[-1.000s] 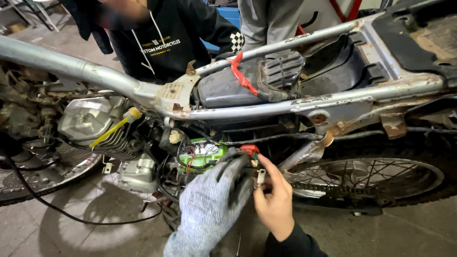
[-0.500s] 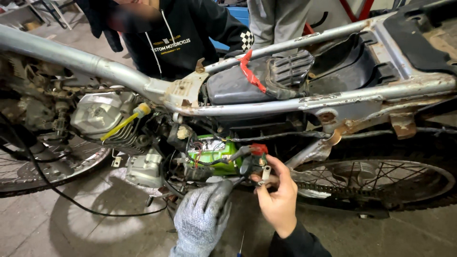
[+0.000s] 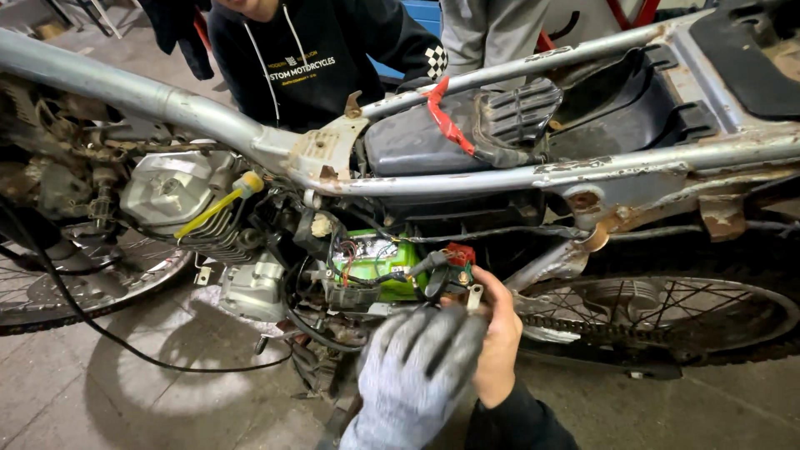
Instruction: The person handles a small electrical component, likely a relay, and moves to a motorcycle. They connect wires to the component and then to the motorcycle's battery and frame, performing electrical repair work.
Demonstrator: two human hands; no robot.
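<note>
Nearest, low centre: gloved left hand, grey knit, fingers curled toward the wiring, tips hidden behind the glove back, so cannot tell what they pinch. Just right of it, touching, bare right hand, thumb and forefinger pinched on a small metal tab at the end of the cable bundle. Directly above the tab, red connector with black cable running left, sitting against the green battery low in the frame, under the seat rails. Judged: connector and tab light, small, stiff; leads springy and thin, easily strained at the crimp; best held by the plastic body or tab, not the wire. Battery likely heavy for its size, smooth-sided. Further left, engine with finned head and 1 yellow plug lead. Above, silver frame tube, rusted in patches, with 1 red strap over the black airbox. 2 spoked wheels seen: rear right, front left. Farthest, 2 people behind the bike: 1 in a black hoodie, 1 in grey trousers.
</note>
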